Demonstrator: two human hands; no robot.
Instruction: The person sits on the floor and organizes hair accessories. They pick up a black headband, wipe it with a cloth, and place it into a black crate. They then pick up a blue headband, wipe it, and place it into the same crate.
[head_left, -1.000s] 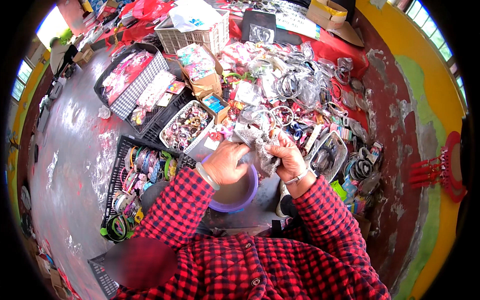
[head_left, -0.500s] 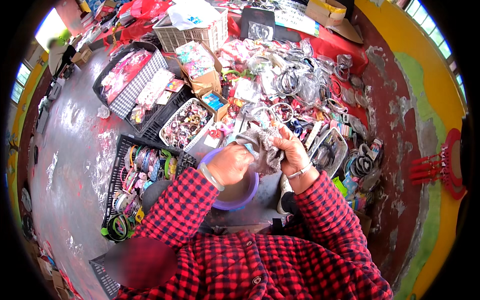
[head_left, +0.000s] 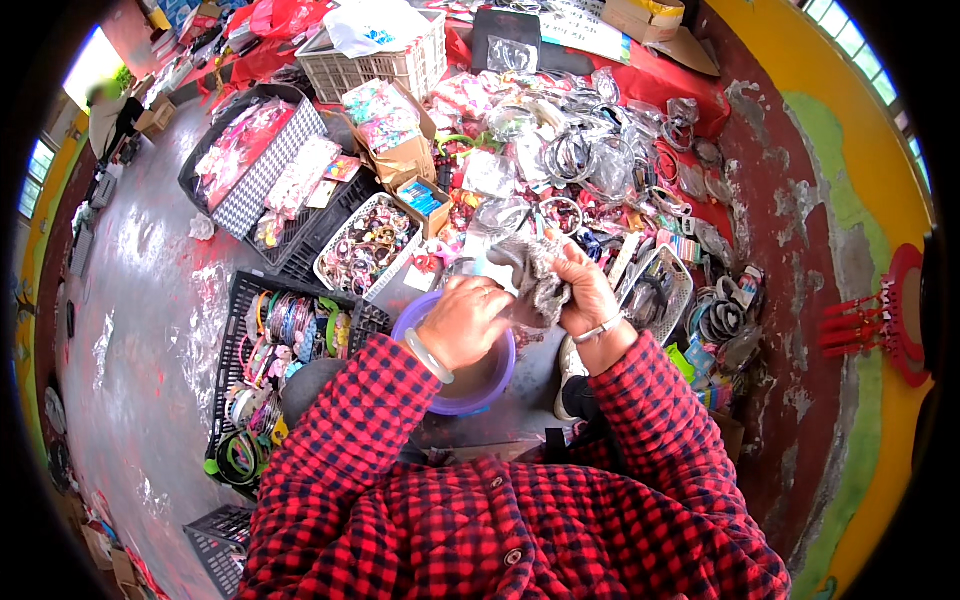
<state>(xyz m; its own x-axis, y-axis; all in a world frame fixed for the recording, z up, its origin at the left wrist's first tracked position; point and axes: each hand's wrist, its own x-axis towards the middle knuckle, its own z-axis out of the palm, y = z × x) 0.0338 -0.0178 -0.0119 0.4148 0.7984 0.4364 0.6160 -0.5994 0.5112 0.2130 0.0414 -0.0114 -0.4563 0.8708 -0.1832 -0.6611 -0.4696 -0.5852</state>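
When handling the gray cloth (head_left: 541,284), raised near the purple basin (head_left: 507,368), expect probable softness and low weight; pinch at bunched folds. Note right grip (head_left: 587,296) clamped on cloth's right side; left grip (head_left: 463,318) curled nearby, closure impossible to tell.

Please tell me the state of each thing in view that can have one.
Grey cloth: crumpled, pinched in the right hand
Left hand: curled, grip unclear
Purple basin: upright, partly hidden
Black crate: open, filled with headbands
White basket: open, filled with hair accessories
Small cardboard box: open, holding blue packets
Houndstooth box: open, filled
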